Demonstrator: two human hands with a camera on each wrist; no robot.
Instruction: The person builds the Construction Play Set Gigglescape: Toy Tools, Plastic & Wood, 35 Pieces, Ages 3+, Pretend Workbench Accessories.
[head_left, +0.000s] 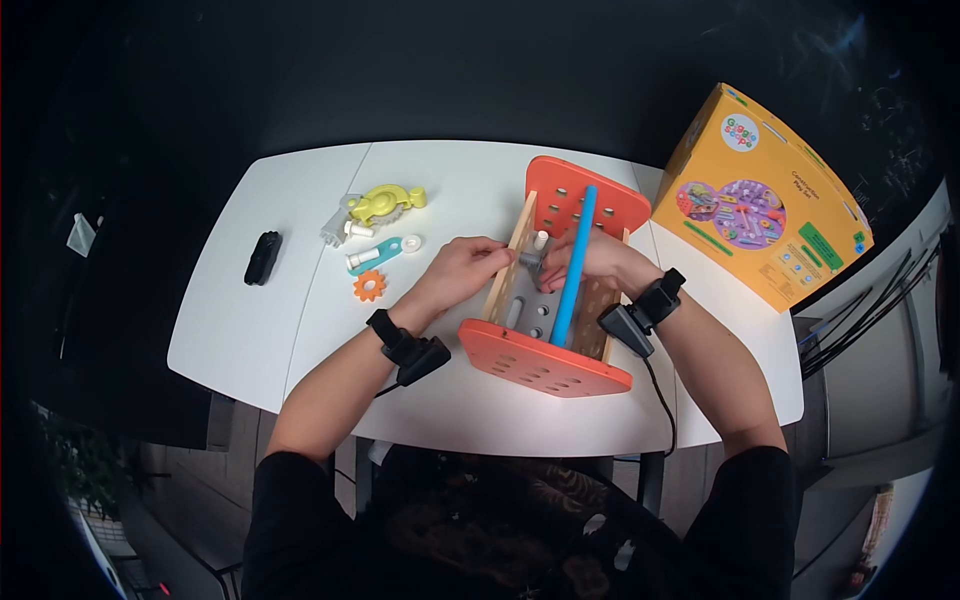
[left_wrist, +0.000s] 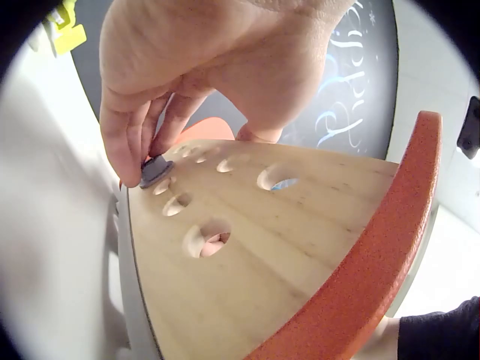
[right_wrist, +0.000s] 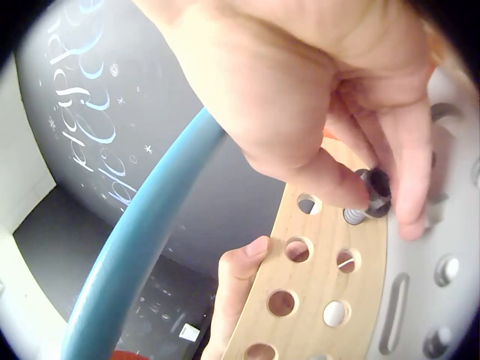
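A toy toolbox with orange end panels (head_left: 545,372), a blue rod handle (head_left: 574,265) and holed wooden sides stands before me. My left hand (head_left: 464,270) is at its left wooden side (left_wrist: 262,240). Outside that panel, the left fingertips hold the head of a grey bolt (left_wrist: 155,171), while the thumb lies at the panel's top edge. The bolt's threaded end (right_wrist: 353,216) pokes through a hole to the inside. There my right hand (head_left: 597,262), reaching in under the handle, pinches a dark grey nut (right_wrist: 376,193) at the threads.
Left of the toolbox lie a yellow-green toy tool (head_left: 385,204), a teal strip (head_left: 384,254), an orange gear (head_left: 370,286) and white pieces. Farther left is a black object (head_left: 263,258). A yellow box (head_left: 775,270) stands at the right. The toolbox's grey floor (right_wrist: 420,296) has holes and slots.
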